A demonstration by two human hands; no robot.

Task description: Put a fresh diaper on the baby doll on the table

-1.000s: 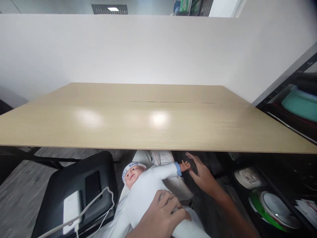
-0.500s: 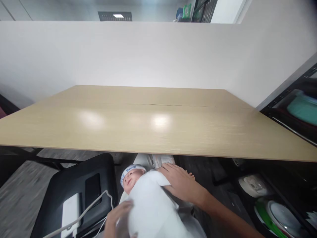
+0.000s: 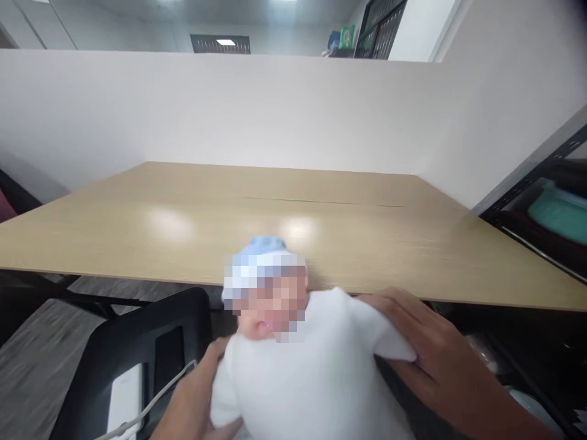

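Observation:
A baby doll [image 3: 316, 366] in a white top and a light blue and white cap [image 3: 263, 250] is held upright in front of me, its head overlapping the table's front edge. My left hand [image 3: 197, 391] grips the doll at its arm and side, with the thumb in front. Over on the other side, my right hand [image 3: 426, 348] is closed around the doll's sleeved arm, fingers behind the shoulder and thumb below the sleeve. The doll's lower body runs out of the bottom of the view.
A pale wooden table [image 3: 348, 232] stands before a white half wall [image 3: 275, 110]. On the left, a black chair seat [image 3: 101, 342] carries a white power bank [image 3: 126, 394], a cable [image 3: 160, 391] and a dark phone-like slab [image 3: 169, 354]. A black shelf rack [image 3: 545, 183] borders the right.
The doll has risen from my lap, from lying slanted to upright at the table edge. Both hands rose with it; my left hand has gone from blurred at its side to gripping it.

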